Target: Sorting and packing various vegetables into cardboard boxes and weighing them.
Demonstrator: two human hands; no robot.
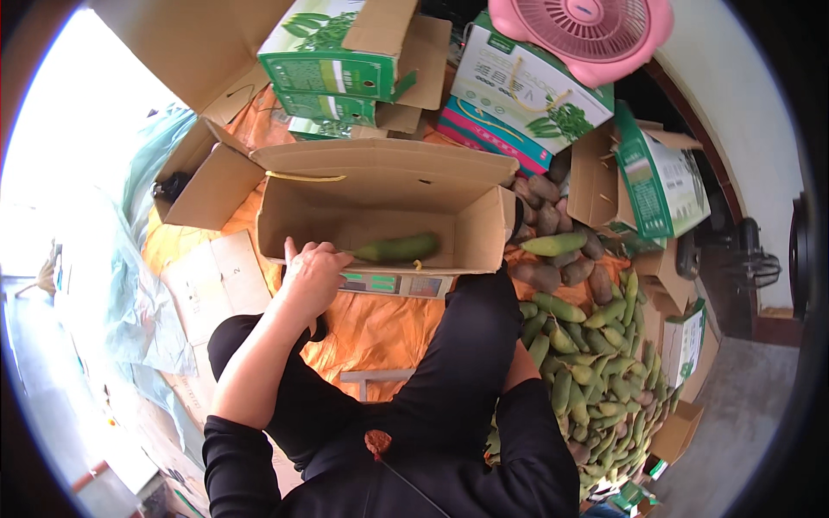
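Note:
In front of me an open cardboard box (363, 160) sits on a digital scale with green-lit displays (373, 283). Inside it lies one long green radish (397, 249), toward the front wall. My left hand (313, 269) grips the box's front rim, fingers bent over the edge, its thumb side close to the radish's left tip. Of my right arm only the dark sleeve and some bare forearm show; my right hand is hidden behind my right knee. Beside that knee is a large heap of green radishes (596, 371), with dark reddish-brown roots (546, 220) at its far end.
Green-and-white cartons (332, 82) are stacked behind the box. A pink fan (587, 34) rests on another carton (527, 78) at the far right. Further boxes (661, 186) stand right. An orange sheet (371, 328) covers the floor; clear plastic (142, 302) lies left.

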